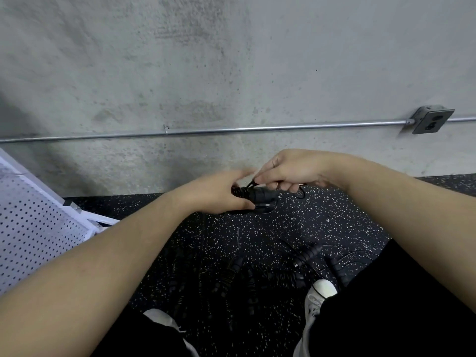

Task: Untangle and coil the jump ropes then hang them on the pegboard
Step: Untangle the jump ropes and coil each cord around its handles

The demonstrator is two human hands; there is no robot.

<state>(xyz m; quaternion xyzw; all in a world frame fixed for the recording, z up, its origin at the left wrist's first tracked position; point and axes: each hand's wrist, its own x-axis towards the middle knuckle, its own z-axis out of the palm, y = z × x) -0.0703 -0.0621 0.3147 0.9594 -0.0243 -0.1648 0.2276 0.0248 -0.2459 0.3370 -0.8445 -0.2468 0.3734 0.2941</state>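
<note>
At the left edge of the floor (pixel 257 228) the white pegboard (pixel 33 228) leans at a tilt, its lower corner resting on the black speckled rubber near the foot of the concrete wall (pixel 231 60). A metal conduit (pixel 231 130) runs along that wall toward the grey outlet box (pixel 431 119) on the right.

My left hand (pixel 219 193) is out in front of me, held above the floor near the wall; its thumb and fingers grip the black jump rope bundle (pixel 260 198) from the left side. My right hand (pixel 291 171) is just beside it, touching the same bundle from above, its fingertips pinching a thin black cord that loops out of the handles. So both hands are together on the one bundle.

Below them, near the middle of the floor and close to my feet, the other jump ropes (pixel 270 269) lie in a tangled black heap, handles and cords crossing each other. My white shoes (pixel 322 292) stand at the bottom edge, the right one touching the heap.
</note>
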